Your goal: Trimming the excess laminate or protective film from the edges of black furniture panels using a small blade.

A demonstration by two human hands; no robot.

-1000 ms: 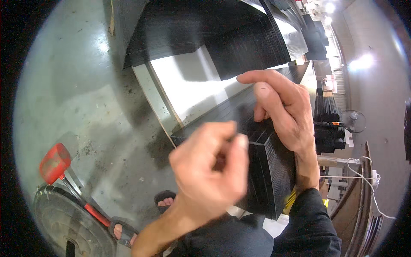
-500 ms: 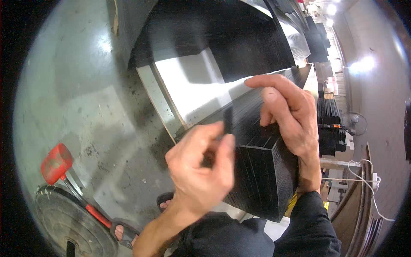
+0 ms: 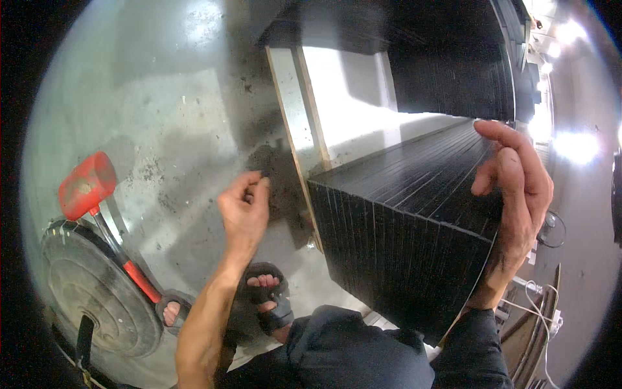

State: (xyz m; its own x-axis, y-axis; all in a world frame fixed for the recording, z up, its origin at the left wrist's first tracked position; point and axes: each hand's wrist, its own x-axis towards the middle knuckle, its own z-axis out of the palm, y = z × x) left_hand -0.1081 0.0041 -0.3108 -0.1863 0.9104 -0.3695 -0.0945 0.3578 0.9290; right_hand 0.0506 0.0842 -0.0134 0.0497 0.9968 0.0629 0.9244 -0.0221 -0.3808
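A stack of black boards [image 3: 405, 246] stands before me, thin pale lines showing between their edges. My left hand [image 3: 245, 211] is over the floor to the left of the stack, its thumb and fingers pinched together. A tiny dark bit shows at the fingertips, too small to name. On the right, my right hand [image 3: 518, 185] lies along the stack's right upper edge. Its fingers are loosely bent and apart, and I see nothing held in them.
A red mallet [image 3: 87, 185] leans on a round grey base [image 3: 97, 292] at lower left. Beyond the stack lies a white panel [image 3: 350, 97], with another black stack [image 3: 447, 71] behind it. My sandalled feet are below. A white cable [image 3: 541, 301] hangs at right.
My left hand has moved left, away from the stack; the dark strip blurred at its fingers is no longer distinct. The view has shifted, and my right hand keeps its bent shape by the stack.
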